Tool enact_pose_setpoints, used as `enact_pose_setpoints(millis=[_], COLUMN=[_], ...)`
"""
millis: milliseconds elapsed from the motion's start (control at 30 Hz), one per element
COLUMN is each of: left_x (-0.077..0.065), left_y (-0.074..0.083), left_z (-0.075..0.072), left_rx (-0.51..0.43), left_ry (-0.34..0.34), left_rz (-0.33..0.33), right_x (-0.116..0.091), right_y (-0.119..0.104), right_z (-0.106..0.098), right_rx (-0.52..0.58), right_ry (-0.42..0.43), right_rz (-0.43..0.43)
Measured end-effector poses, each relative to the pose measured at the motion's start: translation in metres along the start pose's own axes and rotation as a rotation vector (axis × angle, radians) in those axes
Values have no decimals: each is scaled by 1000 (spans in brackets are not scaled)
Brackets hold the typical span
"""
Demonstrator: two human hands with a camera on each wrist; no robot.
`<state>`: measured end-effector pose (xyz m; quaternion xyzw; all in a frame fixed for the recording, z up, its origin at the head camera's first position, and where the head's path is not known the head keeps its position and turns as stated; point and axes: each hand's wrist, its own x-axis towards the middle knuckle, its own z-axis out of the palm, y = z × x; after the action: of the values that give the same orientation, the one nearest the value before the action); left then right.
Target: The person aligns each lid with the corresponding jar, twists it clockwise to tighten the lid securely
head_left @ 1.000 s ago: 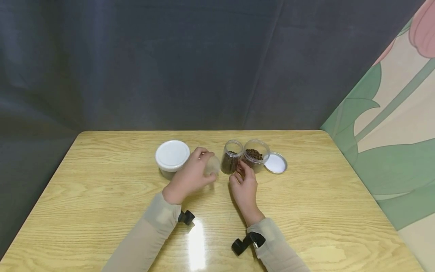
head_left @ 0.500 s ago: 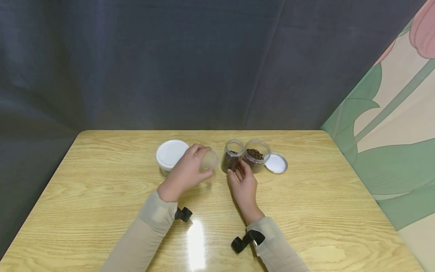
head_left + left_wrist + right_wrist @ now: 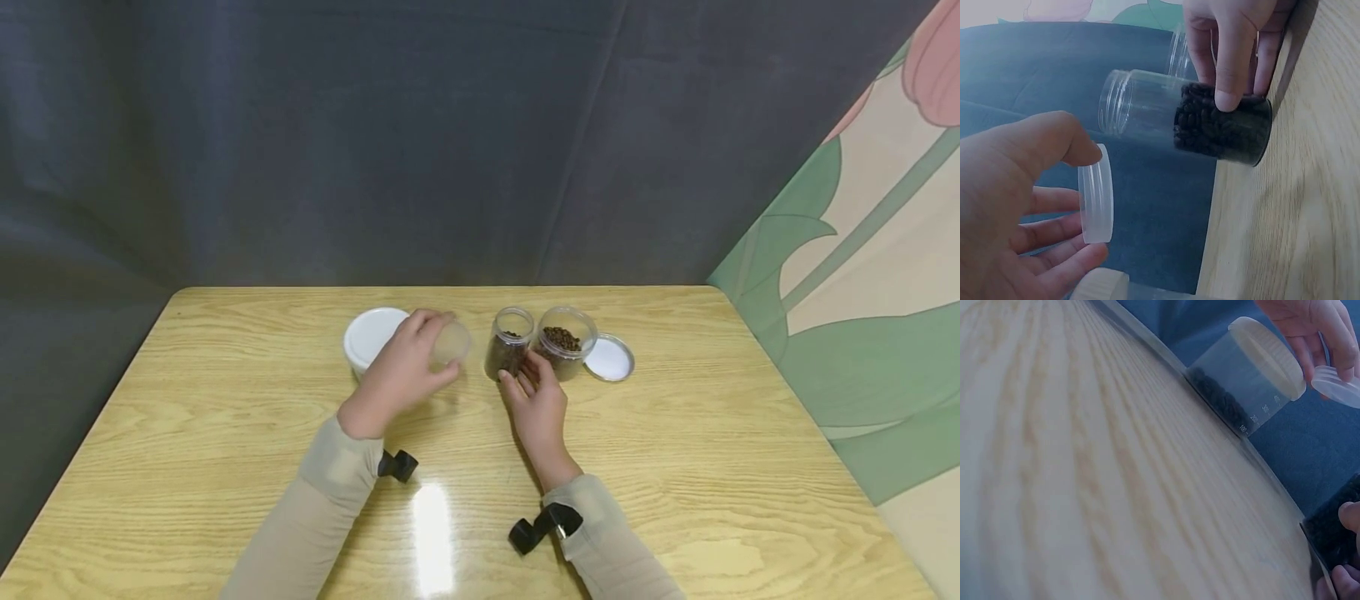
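Note:
A translucent plastic lid [image 3: 452, 342] is pinched between the thumb and fingers of my left hand [image 3: 397, 371], raised off the table and tilted. In the left wrist view the same lid [image 3: 1096, 195] stands on edge, apart from the jar's mouth. My right hand [image 3: 540, 412] grips a narrow clear jar [image 3: 507, 350] low on its side, thumb in front. This jar is upright and uncapped, with dark coffee beans [image 3: 1219, 125] filling roughly its lower half. The right wrist view catches only the jar's lower part and some fingers.
Just right of the narrow jar stands a wider clear jar [image 3: 566, 321], uncapped, with brown beans inside. A round lid [image 3: 609, 358] lies beside it. Left of my hands is a tub with a white lid [image 3: 371, 333], dark contents and printed marks [image 3: 1254, 419].
My left hand has moved left with the lid, away from the narrow jar, and now covers more of the white-lidded tub. My right thumb has come round onto the narrow jar.

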<state>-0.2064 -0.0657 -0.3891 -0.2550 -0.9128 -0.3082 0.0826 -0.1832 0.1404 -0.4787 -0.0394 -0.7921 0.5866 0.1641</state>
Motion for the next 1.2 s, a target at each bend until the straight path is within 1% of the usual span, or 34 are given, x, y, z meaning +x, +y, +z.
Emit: enact_pose_setpoints(millis=[233, 433, 567, 767, 900, 1067, 1200], left_x=[-1, -3, -3, -2, -1, 0, 0], left_y=[-5, -5, -5, -6, -7, -7, -5], left_z=[-4, -5, -5, -4, -4, -2, -1], left_rx=[-39, -125, -150, -165, -187, -265, -340], left_ry=[23, 71, 101, 92, 99, 127, 163], left_rz=[24, 56, 65, 45, 51, 64, 56], right_x=[0, 0, 0, 2, 4, 5, 5], right_y=[0, 0, 0, 0, 0, 1, 2], right_z=[0, 1, 2, 3, 4, 4, 5], right_rx=[6, 12, 27, -13, -26, -17, -18], right_ry=[7, 13, 2, -23, -21, -21, -48], right_rz=[-28, -50, -54, -52, -63, -67, -73])
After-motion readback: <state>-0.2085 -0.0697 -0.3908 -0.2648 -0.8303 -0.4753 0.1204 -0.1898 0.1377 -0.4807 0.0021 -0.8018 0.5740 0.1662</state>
